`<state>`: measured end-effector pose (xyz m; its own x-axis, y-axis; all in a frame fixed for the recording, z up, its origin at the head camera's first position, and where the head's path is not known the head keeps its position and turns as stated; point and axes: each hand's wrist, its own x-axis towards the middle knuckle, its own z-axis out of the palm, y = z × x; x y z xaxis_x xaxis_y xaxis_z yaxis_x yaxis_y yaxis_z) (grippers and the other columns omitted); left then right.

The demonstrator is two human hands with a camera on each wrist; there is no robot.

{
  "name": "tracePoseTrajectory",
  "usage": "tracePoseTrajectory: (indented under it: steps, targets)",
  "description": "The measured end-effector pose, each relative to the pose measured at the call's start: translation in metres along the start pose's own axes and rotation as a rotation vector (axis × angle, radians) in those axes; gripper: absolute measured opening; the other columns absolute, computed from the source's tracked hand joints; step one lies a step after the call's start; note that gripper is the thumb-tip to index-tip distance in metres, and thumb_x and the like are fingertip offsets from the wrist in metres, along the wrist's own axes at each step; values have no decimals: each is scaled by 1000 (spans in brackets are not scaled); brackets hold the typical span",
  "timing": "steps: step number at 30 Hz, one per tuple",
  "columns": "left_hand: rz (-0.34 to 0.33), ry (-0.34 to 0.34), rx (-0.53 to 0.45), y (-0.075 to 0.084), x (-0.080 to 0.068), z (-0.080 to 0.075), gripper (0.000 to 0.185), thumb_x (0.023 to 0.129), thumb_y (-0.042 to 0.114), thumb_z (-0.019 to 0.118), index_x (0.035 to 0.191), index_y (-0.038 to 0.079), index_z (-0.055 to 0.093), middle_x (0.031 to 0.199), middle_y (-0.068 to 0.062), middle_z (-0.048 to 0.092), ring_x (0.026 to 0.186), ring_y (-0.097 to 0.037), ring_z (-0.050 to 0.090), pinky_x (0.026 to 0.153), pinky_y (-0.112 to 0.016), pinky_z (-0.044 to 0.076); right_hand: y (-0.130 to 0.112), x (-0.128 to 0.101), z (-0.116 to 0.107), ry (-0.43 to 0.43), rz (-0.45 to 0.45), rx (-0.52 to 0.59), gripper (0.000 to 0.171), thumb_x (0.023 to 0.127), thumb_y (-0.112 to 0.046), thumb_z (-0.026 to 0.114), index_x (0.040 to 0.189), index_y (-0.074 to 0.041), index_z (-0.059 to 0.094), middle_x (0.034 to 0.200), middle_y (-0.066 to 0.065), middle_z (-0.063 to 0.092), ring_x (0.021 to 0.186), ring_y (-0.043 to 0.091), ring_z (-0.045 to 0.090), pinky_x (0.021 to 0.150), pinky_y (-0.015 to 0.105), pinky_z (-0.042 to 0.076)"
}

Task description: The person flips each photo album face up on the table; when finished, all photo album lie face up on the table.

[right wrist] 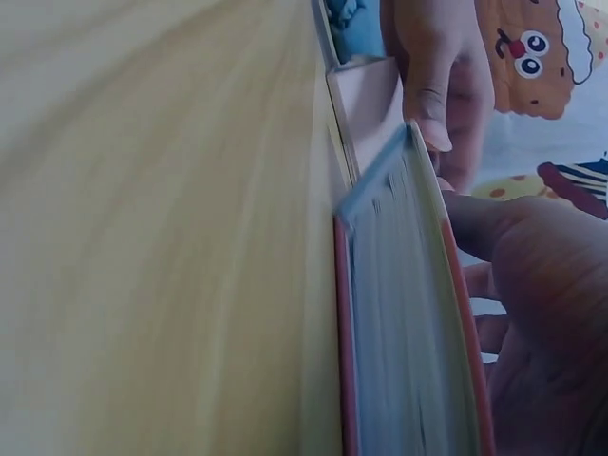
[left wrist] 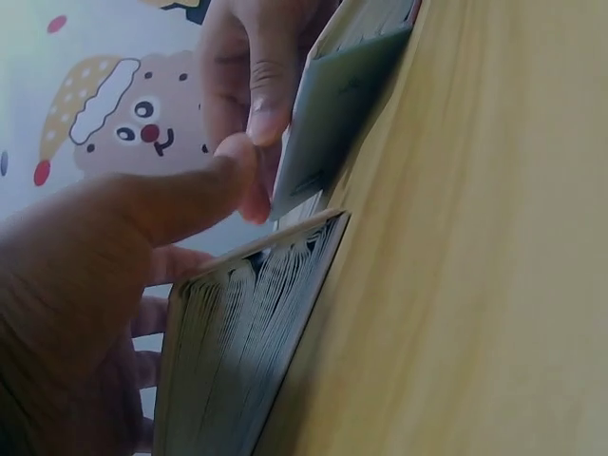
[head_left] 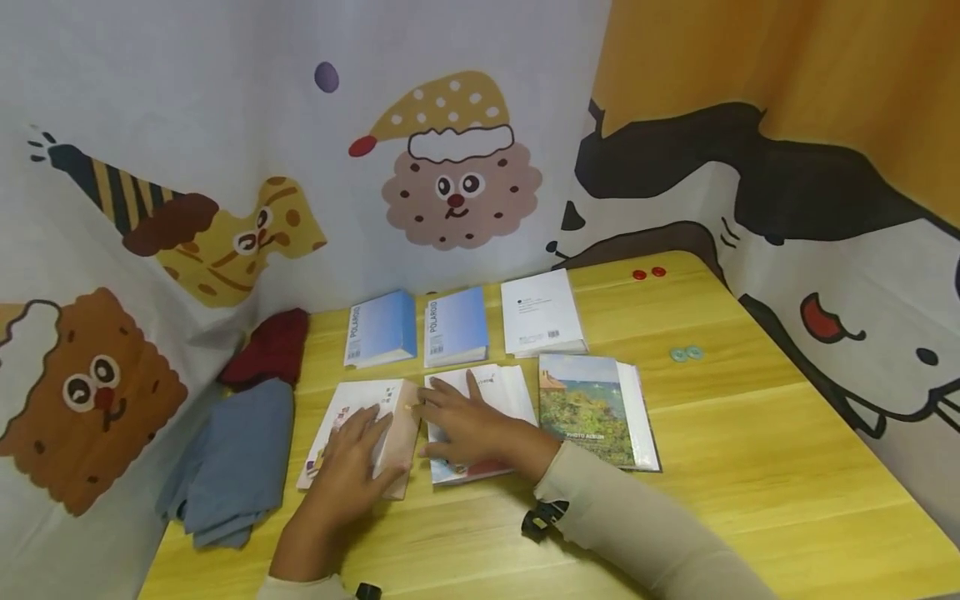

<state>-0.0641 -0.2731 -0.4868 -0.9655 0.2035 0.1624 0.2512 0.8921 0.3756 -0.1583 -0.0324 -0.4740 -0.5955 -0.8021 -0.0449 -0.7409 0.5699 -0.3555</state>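
In the head view, my left hand (head_left: 348, 462) rests with spread fingers on the white cover of a thick photo album (head_left: 403, 433) at the front left, its pinkish spine facing right. Beside it, my right hand (head_left: 468, 425) lies flat over the middle photo album (head_left: 517, 393), which has a white cover with some red and blue near its lower edge. Both albums are closed and lie on the table; the hands partly cover them. To the right is an album with a painted landscape cover (head_left: 588, 408), untouched.
Behind stand two blue albums (head_left: 380, 327) (head_left: 457, 325) and a white one (head_left: 542, 312) in a row. Folded blue-grey cloth (head_left: 240, 454) and dark red cloth (head_left: 268, 350) lie left. Red buttons (head_left: 648, 273) and green buttons (head_left: 686, 353) sit on the yellow table (head_left: 750, 450) at right.
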Motion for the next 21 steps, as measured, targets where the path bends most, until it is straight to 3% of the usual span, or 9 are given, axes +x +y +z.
tracePoseTrajectory:
  steps: [8, 11, 17, 21]
  targets:
    - [12, -87, -69, -6, -5, 0, 99, 92, 50, 85, 169, 8, 40, 176, -34, 25, 161, -64, 21, 120, -91, 14, -9, 12, 9, -21, 43, -50, 75, 107, -62, 61, 169, -23, 44, 181, 6, 30, 173, 31, 15, 130, 83, 5]
    - [-9, -135, -107, -9, -6, -2, 106, 88, 52, 88, 171, 11, 36, 179, -32, 18, 163, -64, 12, 123, -89, 8, -13, 15, 10, -7, 69, -41, 74, 107, -58, 62, 169, -21, 44, 181, 7, 32, 172, 31, 18, 129, 83, 7]
    - [-71, -268, -182, -9, -5, -7, 137, 72, 55, 99, 176, 17, 20, 184, -24, -2, 167, -58, -10, 125, -85, -10, -16, 19, 8, -8, 132, -24, 76, 106, -56, 64, 169, -20, 42, 182, 6, 30, 173, 33, 14, 131, 81, 7]
    - [-92, -288, -175, -7, -5, -8, 138, 72, 54, 100, 177, 19, 17, 184, -21, -6, 168, -56, -13, 125, -84, -11, -15, 24, 9, 0, 153, 6, 81, 106, -56, 65, 171, -17, 37, 183, 7, 26, 173, 37, 8, 132, 80, 4]
